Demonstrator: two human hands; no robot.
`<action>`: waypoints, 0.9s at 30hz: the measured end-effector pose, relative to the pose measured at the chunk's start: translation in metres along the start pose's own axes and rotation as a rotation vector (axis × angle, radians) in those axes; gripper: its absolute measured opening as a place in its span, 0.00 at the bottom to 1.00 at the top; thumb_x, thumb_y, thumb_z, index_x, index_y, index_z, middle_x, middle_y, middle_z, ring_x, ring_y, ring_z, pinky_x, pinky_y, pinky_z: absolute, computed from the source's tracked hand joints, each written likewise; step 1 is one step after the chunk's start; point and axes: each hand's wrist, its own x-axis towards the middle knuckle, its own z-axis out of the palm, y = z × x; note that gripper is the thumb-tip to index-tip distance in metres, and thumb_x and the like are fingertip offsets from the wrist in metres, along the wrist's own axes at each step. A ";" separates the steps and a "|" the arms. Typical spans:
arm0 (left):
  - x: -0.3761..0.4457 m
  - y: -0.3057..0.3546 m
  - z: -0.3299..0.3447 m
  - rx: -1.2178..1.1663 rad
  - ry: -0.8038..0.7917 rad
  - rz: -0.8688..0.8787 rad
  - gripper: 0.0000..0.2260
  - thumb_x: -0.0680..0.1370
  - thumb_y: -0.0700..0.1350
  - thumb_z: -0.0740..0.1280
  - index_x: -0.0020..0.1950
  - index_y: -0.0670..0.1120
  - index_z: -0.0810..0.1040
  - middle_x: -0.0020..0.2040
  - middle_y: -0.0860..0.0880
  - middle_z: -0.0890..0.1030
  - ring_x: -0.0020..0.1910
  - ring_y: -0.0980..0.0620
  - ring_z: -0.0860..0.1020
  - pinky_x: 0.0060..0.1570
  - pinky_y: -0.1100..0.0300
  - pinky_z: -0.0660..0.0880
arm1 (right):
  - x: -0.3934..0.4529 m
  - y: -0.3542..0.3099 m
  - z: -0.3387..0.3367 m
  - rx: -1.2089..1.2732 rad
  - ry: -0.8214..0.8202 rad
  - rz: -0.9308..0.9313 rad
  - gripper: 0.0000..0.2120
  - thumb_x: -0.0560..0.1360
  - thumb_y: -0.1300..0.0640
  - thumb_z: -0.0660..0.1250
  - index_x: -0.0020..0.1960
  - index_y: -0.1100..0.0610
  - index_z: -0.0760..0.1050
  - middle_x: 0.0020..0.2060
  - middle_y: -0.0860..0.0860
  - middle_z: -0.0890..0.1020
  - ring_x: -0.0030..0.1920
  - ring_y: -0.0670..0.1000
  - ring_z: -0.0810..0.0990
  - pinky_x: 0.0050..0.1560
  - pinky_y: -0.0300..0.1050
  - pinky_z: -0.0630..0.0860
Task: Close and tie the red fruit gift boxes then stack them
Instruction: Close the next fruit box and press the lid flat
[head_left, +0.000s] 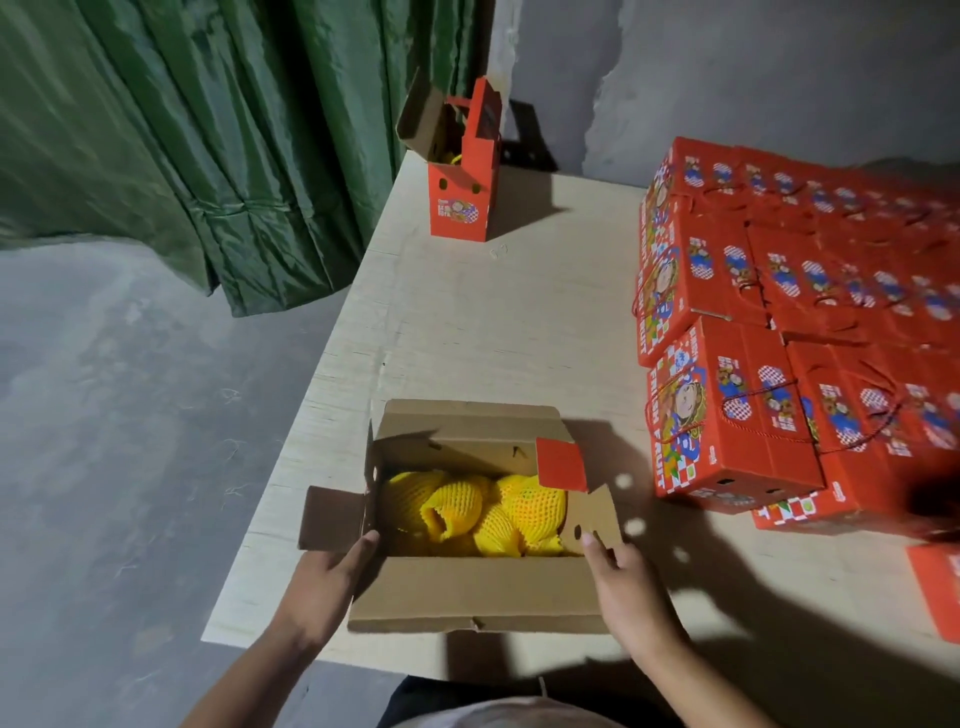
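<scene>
Pale wooden table (467, 322) carries the open box (467, 597) at its near edge, long axis left to right, flaps up. Left hand (322, 587) touches the left flap, fingers straight. Right hand (628, 597) touches the right flap, fingers relaxed.

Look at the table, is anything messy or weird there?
A little. One red box stands alone at the far end, flaps up, away from the closed stack on the right. The near box is open too, showing fruit in yellow nets. Nothing spilled.
</scene>
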 end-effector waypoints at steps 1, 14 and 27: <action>-0.003 -0.001 0.002 0.002 0.012 -0.010 0.29 0.77 0.67 0.64 0.32 0.42 0.82 0.27 0.51 0.79 0.29 0.56 0.74 0.39 0.56 0.68 | 0.002 0.003 -0.001 0.023 -0.007 0.000 0.26 0.84 0.42 0.62 0.36 0.62 0.73 0.26 0.50 0.70 0.29 0.52 0.70 0.34 0.48 0.61; -0.015 -0.009 0.018 0.058 -0.029 0.000 0.26 0.80 0.67 0.62 0.27 0.55 0.78 0.23 0.59 0.74 0.26 0.60 0.73 0.35 0.60 0.67 | -0.016 0.020 -0.020 0.052 0.015 0.043 0.25 0.85 0.48 0.62 0.33 0.52 0.57 0.26 0.47 0.56 0.28 0.50 0.58 0.37 0.49 0.53; -0.016 -0.014 0.015 0.259 -0.008 0.145 0.20 0.78 0.68 0.58 0.49 0.55 0.80 0.41 0.56 0.83 0.45 0.53 0.83 0.39 0.70 0.71 | -0.033 0.024 -0.028 0.209 -0.111 0.016 0.12 0.81 0.49 0.69 0.45 0.56 0.80 0.31 0.44 0.76 0.32 0.42 0.74 0.41 0.44 0.70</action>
